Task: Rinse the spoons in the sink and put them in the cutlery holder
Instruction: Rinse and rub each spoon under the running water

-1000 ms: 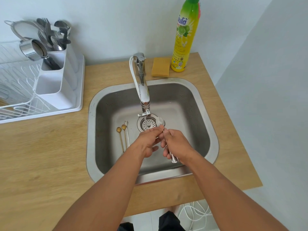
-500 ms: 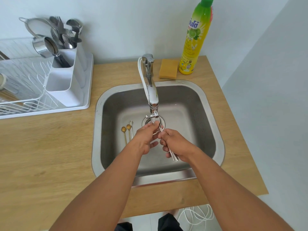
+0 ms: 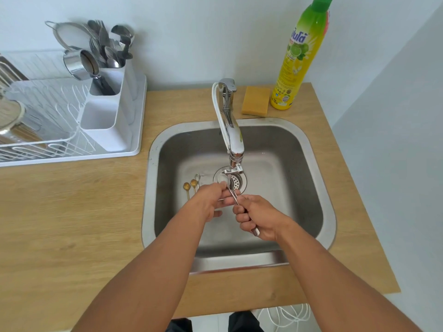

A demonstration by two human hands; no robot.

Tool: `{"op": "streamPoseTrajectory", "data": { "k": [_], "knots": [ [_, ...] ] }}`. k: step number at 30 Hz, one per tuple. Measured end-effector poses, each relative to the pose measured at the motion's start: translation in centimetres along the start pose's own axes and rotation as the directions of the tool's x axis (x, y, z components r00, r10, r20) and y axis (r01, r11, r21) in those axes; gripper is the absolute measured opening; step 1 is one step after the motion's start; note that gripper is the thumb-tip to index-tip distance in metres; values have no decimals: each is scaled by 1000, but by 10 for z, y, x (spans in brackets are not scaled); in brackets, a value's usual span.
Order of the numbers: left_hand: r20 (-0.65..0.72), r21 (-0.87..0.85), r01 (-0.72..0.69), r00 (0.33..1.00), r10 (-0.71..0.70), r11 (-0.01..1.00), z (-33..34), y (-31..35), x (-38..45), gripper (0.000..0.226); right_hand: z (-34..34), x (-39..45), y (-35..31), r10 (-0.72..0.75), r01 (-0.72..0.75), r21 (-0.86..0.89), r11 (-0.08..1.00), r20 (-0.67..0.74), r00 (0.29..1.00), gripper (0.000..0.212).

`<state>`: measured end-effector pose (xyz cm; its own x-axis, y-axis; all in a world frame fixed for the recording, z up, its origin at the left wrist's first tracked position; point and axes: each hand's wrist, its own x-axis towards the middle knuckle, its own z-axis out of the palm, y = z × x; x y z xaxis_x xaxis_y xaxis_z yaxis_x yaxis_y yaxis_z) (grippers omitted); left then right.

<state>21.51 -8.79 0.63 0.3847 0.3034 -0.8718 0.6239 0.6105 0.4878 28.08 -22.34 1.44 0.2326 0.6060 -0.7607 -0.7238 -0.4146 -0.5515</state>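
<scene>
A spoon (image 3: 231,191) is held over the sink (image 3: 309,149), its bowl just under the tap (image 3: 231,130) and above the drain (image 3: 236,182). The right hand (image 3: 257,218) is curled tight around the handle, whose end pokes out below the fist. The left hand (image 3: 211,200) pinches the neck near the bowl, fingertips (image 3: 225,186) touching the metal. Three more small spoons (image 3: 191,185) lie on the sink floor, just left of the hands. The cutlery holder (image 3: 107,111) stands on the rack (image 3: 48,125) at the left, well apart.
</scene>
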Motion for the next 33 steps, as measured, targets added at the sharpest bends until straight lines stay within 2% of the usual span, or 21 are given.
{"op": "streamPoseTrajectory", "data": {
  "k": [3, 7, 9, 11, 13, 18, 20, 23, 25, 29, 33],
  "knots": [
    [47, 12, -41, 998, 40, 999, 7, 3, 2, 31, 0, 0, -1, 4, -3, 36, 999, -43, 999, 32],
    [111, -138, -70, 990, 86, 988, 14, 2, 7, 19, -3, -1, -5, -46, 47, 12, 999, -60, 997, 36],
    [99, -171, -103, 988, 122, 980, 17, 2, 9, 23, -4, -2, -4, -88, 88, -1, 996, -46, 995, 36],
    [47, -151, -166, 983, 175, 975, 22, 3, 8, 24, -5, -3, -1, -155, 147, -159, 976, -40, 987, 34],
    [-7, -156, -233, 972, 235, 960, 26, 5, 6, 12, -7, -3, 4, -202, 176, -347, 921, -40, 979, 34],
    [-111, -187, -258, 964, 240, 948, 35, 6, 7, 11, -5, -3, 12, -290, 155, -591, 792, -141, 946, 37],
    [-120, -225, -240, 969, 218, 944, 36, 7, 5, 14, -2, 0, 14, -278, 155, -540, 827, -155, 948, 36],
    [-130, -253, -230, 971, 202, 940, 37, 5, 5, 17, -3, -1, 12, -153, 128, -225, 966, -95, 984, 31],
    [-98, -312, -189, 981, 166, 931, 35, 4, 6, 19, -3, -5, 11, -73, 71, -49, 996, -40, 997, 32],
    [25, -375, -99, 993, 116, 922, 29, 2, 6, 20, -1, -8, 16, -24, 23, -11, 1000, -69, 997, 30],
    [72, -311, -124, 986, 153, 942, 18, -2, 10, 19, 1, -6, 16, -33, 28, -54, 998, -94, 995, 29]
  ]
}}
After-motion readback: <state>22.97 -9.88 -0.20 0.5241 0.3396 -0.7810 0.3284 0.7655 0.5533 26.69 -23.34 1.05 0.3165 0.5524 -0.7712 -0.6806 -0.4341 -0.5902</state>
